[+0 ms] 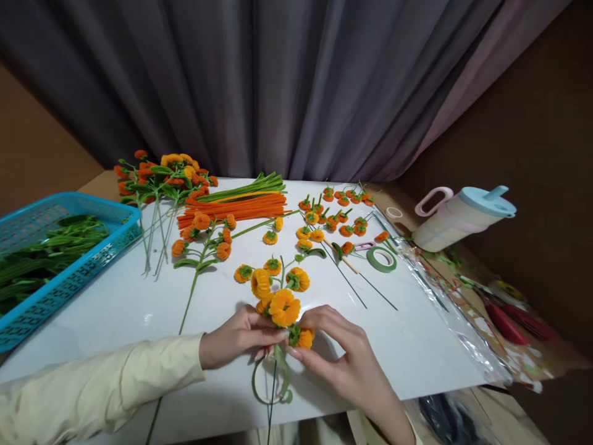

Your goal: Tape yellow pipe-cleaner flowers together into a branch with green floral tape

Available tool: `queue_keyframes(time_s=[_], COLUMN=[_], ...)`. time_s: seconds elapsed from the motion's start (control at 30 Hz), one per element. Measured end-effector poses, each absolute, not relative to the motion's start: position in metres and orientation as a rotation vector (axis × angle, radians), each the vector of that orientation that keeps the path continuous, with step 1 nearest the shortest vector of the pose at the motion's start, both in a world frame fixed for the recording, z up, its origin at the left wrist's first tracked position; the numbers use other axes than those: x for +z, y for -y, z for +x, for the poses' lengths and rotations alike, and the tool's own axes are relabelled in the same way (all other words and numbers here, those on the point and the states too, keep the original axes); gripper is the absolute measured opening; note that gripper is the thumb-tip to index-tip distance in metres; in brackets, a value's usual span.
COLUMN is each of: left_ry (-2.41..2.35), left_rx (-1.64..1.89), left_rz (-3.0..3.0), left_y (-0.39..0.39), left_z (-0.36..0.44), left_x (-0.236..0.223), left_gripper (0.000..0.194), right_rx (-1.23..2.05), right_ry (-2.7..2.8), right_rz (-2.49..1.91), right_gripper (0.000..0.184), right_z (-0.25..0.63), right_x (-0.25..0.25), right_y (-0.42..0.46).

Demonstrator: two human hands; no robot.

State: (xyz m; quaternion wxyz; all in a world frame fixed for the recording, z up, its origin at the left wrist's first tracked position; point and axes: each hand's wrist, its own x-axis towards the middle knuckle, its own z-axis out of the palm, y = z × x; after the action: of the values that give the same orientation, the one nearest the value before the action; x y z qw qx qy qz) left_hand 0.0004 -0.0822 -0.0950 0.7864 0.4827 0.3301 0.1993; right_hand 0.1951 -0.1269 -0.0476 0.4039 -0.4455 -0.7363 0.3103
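Observation:
My left hand (pixel 243 337) is closed around the stem of a spray of yellow-orange chenille flowers (pixel 284 307), just under its blooms. Thumb and fingers of my right hand (pixel 345 352) pinch near a small yellow flower (pixel 306 338) with a green base, at the spray's lower right. Below the hands, a strip of green floral tape (pixel 281 364) and its ring-shaped roll hang around the thin dark stem wire (pixel 270 417). To the left lies a finished-looking orange flower stem (pixel 204 253) with several blooms and leaves. My fingers partly hide where the small flower meets the stem.
A blue basket (pixel 88 266) of green leaves stands left. Behind are bundled orange chenille stems (pixel 236 209), green ones (pixel 259 185) and a flower bunch (pixel 167 176). Loose flower heads (pixel 346 230), a green tape roll (pixel 382 259), a tumbler (pixel 463 219) and red-handled pliers (pixel 507 324) lie right.

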Motion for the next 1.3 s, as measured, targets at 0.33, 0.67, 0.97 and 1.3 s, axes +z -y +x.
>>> queue_keyframes(time_s=[0.33,0.67,0.97,1.3], left_ry=[-0.700,-0.827,-0.831,-0.757], left_rx=[0.423,0.439,0.466,0.506], left_rz=[1.024,1.146,1.095,1.127], left_y=[0.082,0.081,0.083,0.087], left_z=[0.001,0.003,0.002,0.002], left_x=[-0.093,-0.081,-0.083,-0.082], left_gripper=[0.035,0.039,0.036,0.037], right_rx=[1.312,1.458,1.484,1.650], right_ry=[1.347,1.236,1.246,1.057], right_rz=[-1.059,-0.986,-1.203,-1.094], right_gripper=[0.029,0.037,0.043,0.042], right_z=[0.211,0.204,0.217,0.170], right_x=[-0.044,-0.043,-0.063,-0.091], right_y=[0.086,0.064,0.102,0.141])
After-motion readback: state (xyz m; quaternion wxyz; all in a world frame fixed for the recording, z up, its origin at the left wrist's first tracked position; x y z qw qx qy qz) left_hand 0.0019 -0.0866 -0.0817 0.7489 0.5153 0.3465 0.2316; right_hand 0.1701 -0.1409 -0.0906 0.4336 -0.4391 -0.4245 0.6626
